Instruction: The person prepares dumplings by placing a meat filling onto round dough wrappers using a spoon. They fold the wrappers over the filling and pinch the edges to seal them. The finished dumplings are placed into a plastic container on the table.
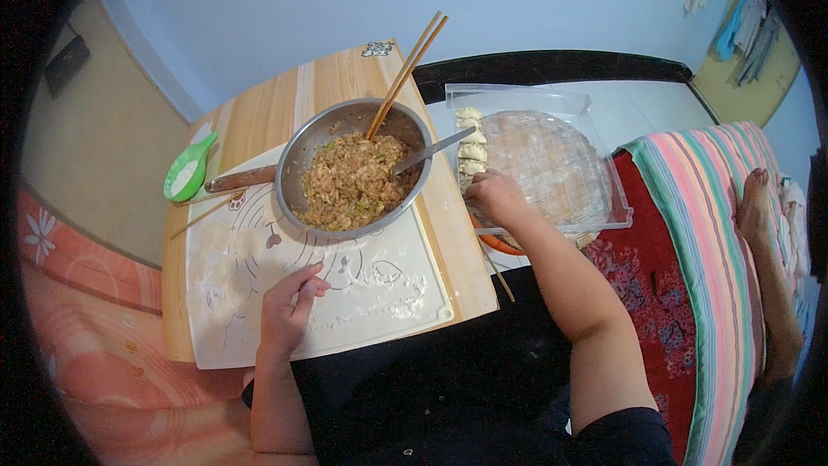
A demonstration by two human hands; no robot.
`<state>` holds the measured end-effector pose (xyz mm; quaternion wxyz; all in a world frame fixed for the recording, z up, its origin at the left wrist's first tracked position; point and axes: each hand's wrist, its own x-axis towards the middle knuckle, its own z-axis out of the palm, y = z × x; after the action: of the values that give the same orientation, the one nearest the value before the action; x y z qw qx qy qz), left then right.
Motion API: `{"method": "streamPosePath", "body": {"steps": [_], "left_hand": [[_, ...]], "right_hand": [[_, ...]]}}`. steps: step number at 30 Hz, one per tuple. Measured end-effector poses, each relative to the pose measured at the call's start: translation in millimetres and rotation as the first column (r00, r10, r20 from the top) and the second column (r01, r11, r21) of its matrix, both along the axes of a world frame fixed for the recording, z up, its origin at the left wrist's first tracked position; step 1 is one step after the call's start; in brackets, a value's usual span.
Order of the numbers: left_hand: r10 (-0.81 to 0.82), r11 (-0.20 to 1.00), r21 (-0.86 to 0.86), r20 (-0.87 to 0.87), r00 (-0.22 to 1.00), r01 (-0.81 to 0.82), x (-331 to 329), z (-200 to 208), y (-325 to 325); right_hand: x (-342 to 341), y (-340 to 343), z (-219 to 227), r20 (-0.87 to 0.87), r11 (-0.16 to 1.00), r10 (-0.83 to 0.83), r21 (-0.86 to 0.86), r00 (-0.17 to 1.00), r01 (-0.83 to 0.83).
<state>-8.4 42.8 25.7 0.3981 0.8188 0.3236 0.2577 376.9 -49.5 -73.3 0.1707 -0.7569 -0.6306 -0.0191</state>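
Note:
My right hand (pixel 499 198) reaches into a clear plastic tray (pixel 608 181), its fingers closed at the near end of a row of dumplings (pixel 472 152). Those fingertips grip the nearest dumpling, mostly hidden by the hand. My left hand (pixel 291 304) hovers over a pale printed mat (pixel 371 315), holding nothing, with thumb and fingers loosely curled and apart. Beyond it stands a steel bowl (pixel 296 207) of minced filling (pixel 354 181). Wooden chopsticks (pixel 405 78) and a metal-handled utensil (pixel 435 150) stick up from the filling.
A rolling pin (pixel 241 179) lies left of the bowl, near a green scoop (pixel 190 167) with white powder. The wooden table (pixel 250 116) ends just left of the tray. Under the tray is a round board (pixel 552 164). At right are a striped cloth (pixel 703 207) and another person's leg (pixel 768 267).

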Motion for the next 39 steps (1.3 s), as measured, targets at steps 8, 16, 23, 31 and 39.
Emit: {"method": "streamPosePath", "body": {"steps": [8,16,23,31,39], "left_hand": [[0.012,1.000,0.022,-0.030,0.999,-0.011,1,-2,2],[0.103,0.994,0.031,0.030,0.994,-0.104,-8,-2,9],[0.346,0.936,-0.045,0.288,0.893,-0.349,-34,-40,52],[0.371,0.868,0.349,0.021,0.929,-0.354,-39,-20,54],[0.400,0.775,0.562,-0.082,0.913,-0.289,12,-4,103]], "right_hand": [[-4,2,-2,0.271,0.998,0.014,-0.060,0.962,0.002],[16,-28,23,-0.636,0.941,-0.152,0.142,0.757,0.308],[-2,-33,35,-0.603,0.935,-0.213,0.103,0.769,0.339],[-92,-56,109,-0.680,0.970,-0.009,0.172,0.733,0.172],[-196,-16,147,-0.498,0.882,0.444,0.096,0.745,-0.461]]}}
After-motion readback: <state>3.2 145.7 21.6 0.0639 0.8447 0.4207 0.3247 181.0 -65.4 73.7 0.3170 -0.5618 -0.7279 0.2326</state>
